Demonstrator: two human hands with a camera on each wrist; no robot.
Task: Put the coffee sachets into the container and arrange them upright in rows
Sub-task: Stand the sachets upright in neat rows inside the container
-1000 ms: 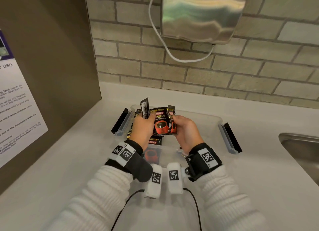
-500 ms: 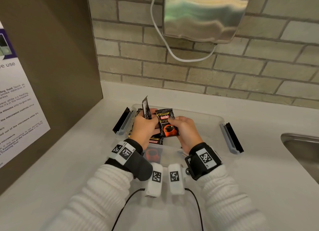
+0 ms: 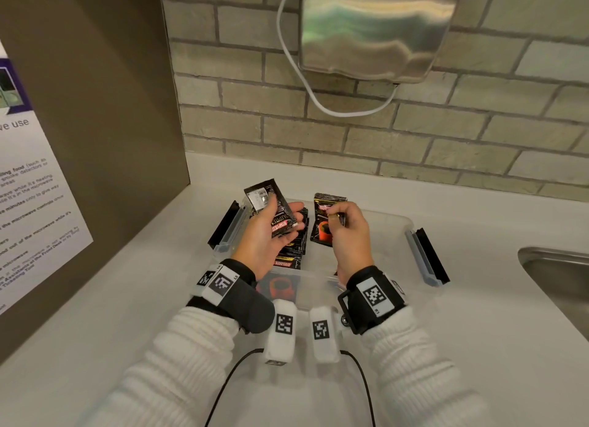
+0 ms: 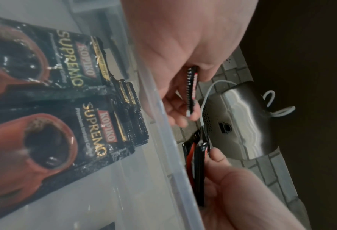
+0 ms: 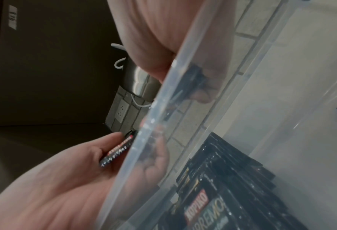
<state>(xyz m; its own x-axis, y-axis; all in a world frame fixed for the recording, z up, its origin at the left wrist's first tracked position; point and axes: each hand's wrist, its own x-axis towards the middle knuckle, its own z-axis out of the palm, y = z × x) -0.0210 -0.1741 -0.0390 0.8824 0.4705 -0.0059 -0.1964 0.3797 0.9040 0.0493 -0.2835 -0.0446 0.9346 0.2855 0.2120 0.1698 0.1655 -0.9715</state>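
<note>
Over a clear plastic container [image 3: 387, 220] on the white counter, both hands hold black Kopiko coffee sachets. My left hand [image 3: 280, 217] lies palm up, thumb pressing one sachet [image 3: 263, 198] with its barcode side up against the fingers. My right hand [image 3: 338, 214] pinches sachets [image 3: 323, 232] that stand upright, cup picture facing me. More sachets [image 3: 291, 251] lie stacked at the container's left side, and show through its wall as sachets [image 4: 51, 140] in the left wrist view. In the right wrist view the left hand's sachet [image 5: 117, 150] appears edge-on beside the container rim [image 5: 163, 109].
The container's black latches hang open on the left [image 3: 224, 225] and right [image 3: 428, 257]. A steel wall unit [image 3: 376, 31] with a white cable [image 3: 315, 98] hangs on the brick wall. A sink [image 3: 557, 273] lies at the right, a brown panel with a notice [image 3: 38, 187] at the left.
The hands have drawn apart. My left hand has carried one sachet to the left and turned palm up; my right hand has kept the others and shifted right.
</note>
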